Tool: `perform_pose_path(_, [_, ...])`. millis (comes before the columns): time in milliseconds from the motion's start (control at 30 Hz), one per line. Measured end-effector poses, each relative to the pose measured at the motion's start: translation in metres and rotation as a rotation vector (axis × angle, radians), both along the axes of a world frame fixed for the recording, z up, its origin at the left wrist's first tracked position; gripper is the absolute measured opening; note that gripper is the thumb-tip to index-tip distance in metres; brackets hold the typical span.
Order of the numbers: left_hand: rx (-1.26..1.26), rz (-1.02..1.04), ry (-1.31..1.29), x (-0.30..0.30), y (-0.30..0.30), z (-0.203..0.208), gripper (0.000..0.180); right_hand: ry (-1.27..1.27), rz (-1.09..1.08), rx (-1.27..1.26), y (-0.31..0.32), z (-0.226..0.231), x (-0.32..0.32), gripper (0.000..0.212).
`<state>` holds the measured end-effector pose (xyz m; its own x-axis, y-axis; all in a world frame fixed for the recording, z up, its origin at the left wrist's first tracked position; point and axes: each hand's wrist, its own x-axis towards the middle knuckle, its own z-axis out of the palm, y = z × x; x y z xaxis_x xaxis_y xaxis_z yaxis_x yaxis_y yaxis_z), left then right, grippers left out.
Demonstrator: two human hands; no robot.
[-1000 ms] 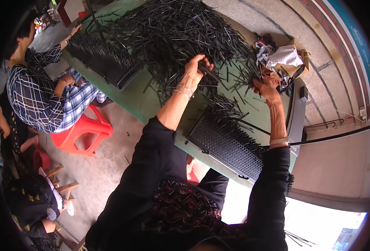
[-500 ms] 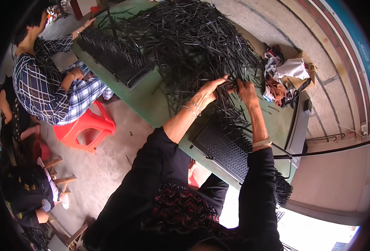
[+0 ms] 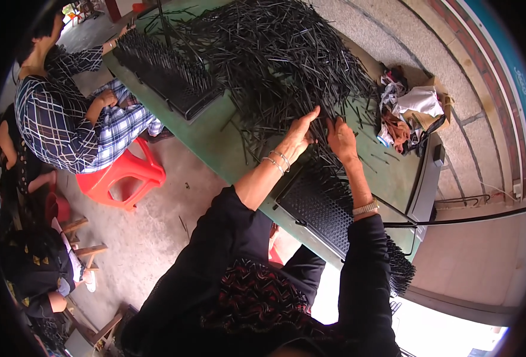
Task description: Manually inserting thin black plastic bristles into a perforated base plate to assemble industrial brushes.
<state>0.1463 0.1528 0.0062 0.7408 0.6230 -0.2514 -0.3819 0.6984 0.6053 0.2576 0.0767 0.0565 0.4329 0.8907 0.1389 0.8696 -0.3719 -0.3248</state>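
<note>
A large heap of thin black sticks [image 3: 275, 53] covers the far part of the green table [image 3: 203, 143]. At its near edge, my left hand [image 3: 298, 138] curls round the left side of a bunch of these sticks, thumb side up. Close beside it, my right hand [image 3: 343, 141] has its fingers bent round the other side of the bunch; part of the fingers is hidden. Below the hands lies a black perforated tray [image 3: 316, 208], with many short black pieces standing upright in its far and right parts.
A second filled black tray [image 3: 174, 83] sits at the left, near a co-worker in a checked shirt [image 3: 55, 125] on a red stool [image 3: 123, 178]. A box of crumpled bags and cloth [image 3: 415, 107] stands at right by the wall. A dark rod [image 3: 471, 219] crosses the right side.
My right hand has shifted slightly left and down, nearer my left hand. The fingers have moved about the sticks between them. The view has shifted a little.
</note>
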Motion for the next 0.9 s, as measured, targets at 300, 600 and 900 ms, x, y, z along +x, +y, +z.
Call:
perform_pose_path(300, [-0.051,-0.106,0.033,-0.009,0.002,0.011,0.028,-0.186,0.069,-0.135,0.002,-0.007,-0.026,0.033])
perform_pose_path(600, [-0.045,0.175,-0.059,-0.012,0.011,0.004,0.016,-0.015,0.247,-0.024,-0.013,0.026,-0.029,0.038])
perform_pose_path(900, [1.144,0.574,0.348,-0.017,-0.011,-0.005,0.045,0.757,0.395,0.461,0.011,-0.008,-0.048,0.087])
